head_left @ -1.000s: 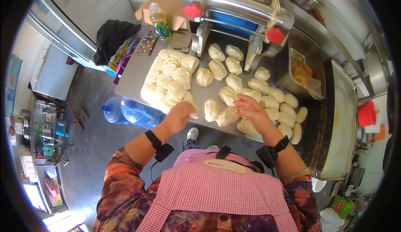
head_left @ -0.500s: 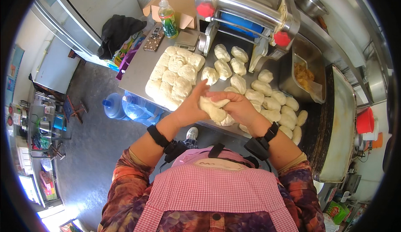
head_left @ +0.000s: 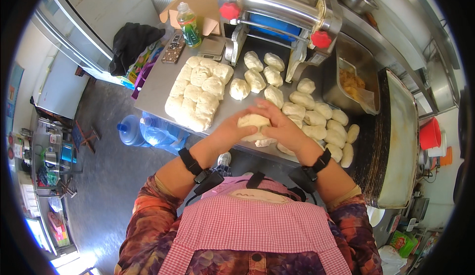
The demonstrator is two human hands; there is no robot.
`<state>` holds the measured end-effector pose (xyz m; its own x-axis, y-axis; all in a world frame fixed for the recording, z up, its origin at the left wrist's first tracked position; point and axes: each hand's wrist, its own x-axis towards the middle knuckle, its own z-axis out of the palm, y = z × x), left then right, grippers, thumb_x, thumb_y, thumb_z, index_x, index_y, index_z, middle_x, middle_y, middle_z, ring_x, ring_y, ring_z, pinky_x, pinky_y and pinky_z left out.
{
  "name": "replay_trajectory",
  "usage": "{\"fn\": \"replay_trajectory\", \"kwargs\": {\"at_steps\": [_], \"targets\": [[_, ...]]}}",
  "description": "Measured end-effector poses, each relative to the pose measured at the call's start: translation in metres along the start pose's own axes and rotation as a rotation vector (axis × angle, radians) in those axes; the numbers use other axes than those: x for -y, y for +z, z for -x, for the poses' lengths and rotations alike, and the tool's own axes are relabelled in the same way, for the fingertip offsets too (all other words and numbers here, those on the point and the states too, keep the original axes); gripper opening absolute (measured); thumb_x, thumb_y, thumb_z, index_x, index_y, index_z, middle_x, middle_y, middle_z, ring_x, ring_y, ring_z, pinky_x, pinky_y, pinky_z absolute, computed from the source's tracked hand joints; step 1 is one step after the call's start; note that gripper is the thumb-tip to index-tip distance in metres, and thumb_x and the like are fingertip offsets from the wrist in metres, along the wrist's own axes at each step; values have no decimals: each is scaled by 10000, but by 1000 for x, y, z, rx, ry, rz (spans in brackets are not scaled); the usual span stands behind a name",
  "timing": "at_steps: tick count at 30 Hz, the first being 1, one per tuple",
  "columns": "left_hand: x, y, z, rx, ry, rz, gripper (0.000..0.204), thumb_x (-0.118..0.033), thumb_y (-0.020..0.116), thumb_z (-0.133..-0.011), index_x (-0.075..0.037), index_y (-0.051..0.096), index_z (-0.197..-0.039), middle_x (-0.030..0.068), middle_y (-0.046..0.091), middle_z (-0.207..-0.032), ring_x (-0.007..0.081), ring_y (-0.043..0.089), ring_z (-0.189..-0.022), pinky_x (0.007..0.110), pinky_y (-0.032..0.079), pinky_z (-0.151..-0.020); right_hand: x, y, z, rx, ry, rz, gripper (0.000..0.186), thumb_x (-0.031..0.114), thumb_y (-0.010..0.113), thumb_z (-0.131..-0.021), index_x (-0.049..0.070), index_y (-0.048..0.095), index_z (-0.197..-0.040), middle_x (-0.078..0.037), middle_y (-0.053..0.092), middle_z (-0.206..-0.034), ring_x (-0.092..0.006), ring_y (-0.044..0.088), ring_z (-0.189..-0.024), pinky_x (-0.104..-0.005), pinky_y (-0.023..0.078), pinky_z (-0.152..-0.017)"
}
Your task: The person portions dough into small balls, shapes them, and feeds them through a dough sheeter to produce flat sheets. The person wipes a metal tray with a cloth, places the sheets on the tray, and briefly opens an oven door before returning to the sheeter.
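Note:
A rounded piece of dough [head_left: 254, 121] is cupped between my two hands, just over the front edge of the steel table [head_left: 153, 94]. My left hand [head_left: 231, 128] wraps its left side, with the thumb lying across the front. My right hand [head_left: 278, 123] closes round the other side, fingers arched over the top. Beyond my left hand lies a slab of joined dough pieces [head_left: 197, 94]. Several smooth oval dough pieces [head_left: 314, 117] crowd the table to the right of my hands, and others [head_left: 254, 80] sit in loose rows farther back.
A steel roller machine [head_left: 277, 8] with red knobs stands at the back. Right of it are a deep steel pan of yellowish filling [head_left: 354, 84] and a large tray [head_left: 398, 141]. A green bottle [head_left: 189, 25], scale [head_left: 212, 47] and patterned phone [head_left: 173, 48] lie back left. Blue water jugs [head_left: 161, 131] stand below.
The dough was stretched and folded with loose flaps between my fingers; now it is a compact rounded lump. My right fingers have moved over its top. The view has shifted slightly.

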<state>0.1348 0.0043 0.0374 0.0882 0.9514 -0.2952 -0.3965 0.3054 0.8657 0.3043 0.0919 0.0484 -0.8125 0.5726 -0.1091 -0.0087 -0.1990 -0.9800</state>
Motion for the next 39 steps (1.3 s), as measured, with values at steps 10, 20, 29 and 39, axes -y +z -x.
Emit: {"fn": "replay_trajectory", "kwargs": {"at_steps": [10,20,29,39], "targets": [[31,-3,0,73,-26,-46,343,52,574,-818,-36,616,-1147,82,601,-1141,154,587,-989,259,489,-835,-25,-12,10,149,344,410,665,83,642,-845,31,303,-1414,-84,402,-1387,-131,422,-1221,-266,379,-980],[37,-46,-75,-16,521,-1416,507,-44,534,-784,-34,492,-1289,187,362,-1410,338,283,-1335,384,325,-1056,-19,-68,44,-287,57,-148,542,27,582,-847,41,394,-1355,-156,493,-1281,-233,508,-1147,-327,442,-938],[35,-54,-68,-200,327,-1235,454,-160,618,-779,-72,547,-1218,210,566,-1148,335,547,-1055,402,436,-911,-17,-107,103,-546,40,-216,461,33,625,-822,34,488,-1262,-122,569,-1147,-187,573,-1006,-304,478,-858],[51,-20,-31,-36,95,-1507,479,-214,740,-678,-42,555,-1086,164,519,-1051,359,494,-1005,431,436,-826,-52,-99,89,-328,150,489,429,141,684,-776,43,566,-1176,-82,610,-1096,-148,578,-979,-259,461,-844]]}}
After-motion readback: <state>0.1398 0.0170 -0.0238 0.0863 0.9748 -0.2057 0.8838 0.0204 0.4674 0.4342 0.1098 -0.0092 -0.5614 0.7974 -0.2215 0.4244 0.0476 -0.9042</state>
